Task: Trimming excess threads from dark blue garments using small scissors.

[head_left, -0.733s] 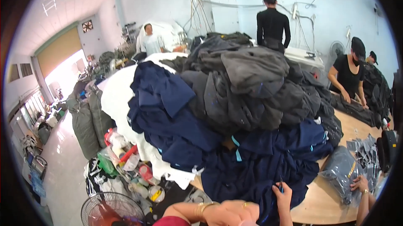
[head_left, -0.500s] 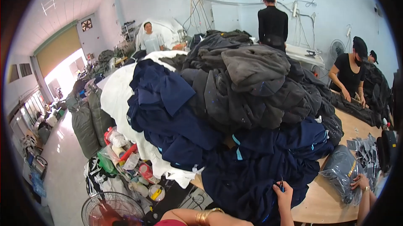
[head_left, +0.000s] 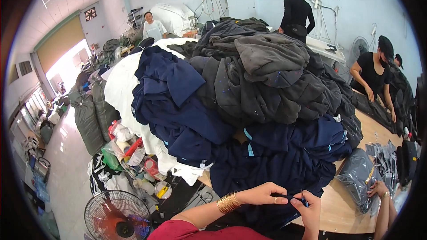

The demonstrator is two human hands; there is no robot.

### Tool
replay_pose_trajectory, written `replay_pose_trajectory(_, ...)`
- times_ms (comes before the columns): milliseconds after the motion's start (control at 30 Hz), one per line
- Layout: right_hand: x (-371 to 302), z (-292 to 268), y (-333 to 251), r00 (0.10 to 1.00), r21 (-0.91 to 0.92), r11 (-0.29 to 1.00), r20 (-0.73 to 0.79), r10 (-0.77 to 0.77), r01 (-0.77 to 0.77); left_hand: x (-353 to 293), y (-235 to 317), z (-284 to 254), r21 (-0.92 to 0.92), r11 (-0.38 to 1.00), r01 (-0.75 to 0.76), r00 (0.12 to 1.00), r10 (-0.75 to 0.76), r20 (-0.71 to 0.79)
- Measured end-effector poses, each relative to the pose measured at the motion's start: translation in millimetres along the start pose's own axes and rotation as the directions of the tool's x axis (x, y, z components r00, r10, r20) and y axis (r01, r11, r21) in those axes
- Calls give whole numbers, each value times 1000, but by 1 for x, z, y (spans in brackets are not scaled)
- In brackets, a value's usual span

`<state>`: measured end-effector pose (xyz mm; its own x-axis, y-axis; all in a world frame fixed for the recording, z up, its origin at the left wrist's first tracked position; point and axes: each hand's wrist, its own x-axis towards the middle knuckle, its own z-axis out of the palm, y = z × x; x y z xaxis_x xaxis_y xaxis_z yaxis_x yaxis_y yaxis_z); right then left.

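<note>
My left hand (head_left: 267,193), with gold bracelets on its wrist and a ring, is closed in a pinch on the edge of dark navy fabric. Close beside it, my right hand (head_left: 310,206) grips small thread snips (head_left: 304,199) with a bit of blue showing; the fingers partly hide them. Both hands meet over the near side of a heap of navy garments (head_left: 273,173) with light blue trim. Behind rises a large pile of dark grey garments (head_left: 271,62).
At right, a co-worker's hands touch a plastic-bagged grey garment (head_left: 358,177) on the wooden table (head_left: 347,217). Another person handles dark cloth farther back. A fan (head_left: 118,217), a jumble of supplies (head_left: 133,155) and stuffed sacks (head_left: 89,124) stand at left.
My left hand has come up into view and now pinches navy fabric beside the right hand. The right hand, still with the snips, has shifted slightly right and lower.
</note>
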<state>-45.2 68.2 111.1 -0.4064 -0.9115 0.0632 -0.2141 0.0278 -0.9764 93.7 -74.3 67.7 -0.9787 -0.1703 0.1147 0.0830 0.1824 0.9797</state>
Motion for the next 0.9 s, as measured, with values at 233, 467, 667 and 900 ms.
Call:
replay_pose_trajectory(233,-6,-7,8,995,69,994,-56,85,-81,-1,-3,0,4,1000,21,1000,-21,8)
replay_pose_trajectory(467,-3,-12,7,997,9,999,-64,46,-46,0,85,-73,284,959,18,972,49,-228)
replay_pose_trajectory(667,-7,-8,1,994,23,998,-91,52,-51,19,179,-261,77,961,-264,543,214,-812)
replay_pose_trajectory(900,-3,3,-6,997,-5,999,-55,52,-52,32,167,-386,-296,887,-355,557,-54,-829)
